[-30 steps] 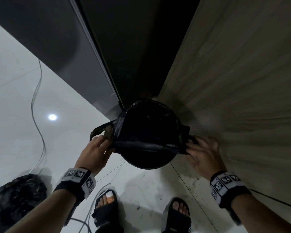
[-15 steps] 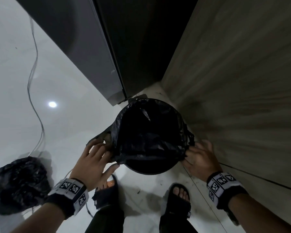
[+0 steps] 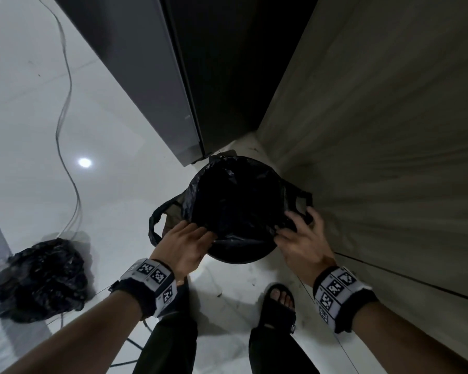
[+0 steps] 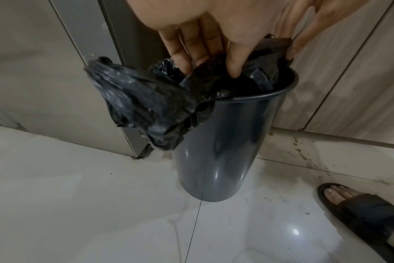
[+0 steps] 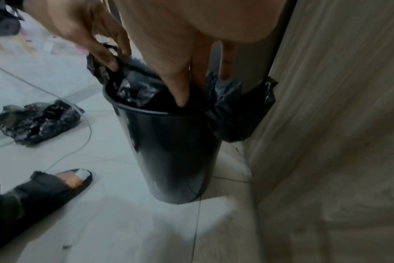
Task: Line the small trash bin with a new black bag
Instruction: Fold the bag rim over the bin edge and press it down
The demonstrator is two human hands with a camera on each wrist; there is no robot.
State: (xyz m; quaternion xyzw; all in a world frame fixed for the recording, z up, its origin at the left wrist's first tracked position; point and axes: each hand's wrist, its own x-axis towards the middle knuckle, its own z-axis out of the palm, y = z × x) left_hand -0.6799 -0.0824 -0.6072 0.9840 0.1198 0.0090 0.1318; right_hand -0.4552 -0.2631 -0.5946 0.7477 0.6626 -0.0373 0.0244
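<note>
A small dark grey bin stands on the floor in a corner. The black bag sits in its mouth, and its two handle loops hang out over the left and right sides. My left hand pinches the bag's edge at the near left rim. My right hand pinches the edge at the near right rim, thumb inside the mouth. The near rim shows bare below the bag.
A grey appliance stands behind the bin and a wooden panel close on its right. A crumpled black bag and a thin cable lie on the white tiles at left. My sandalled feet are just before the bin.
Both hands have shifted from the bin's outer sides onto the near rim, fingers now at the bag's edge. The head view has tipped down, showing more floor.
</note>
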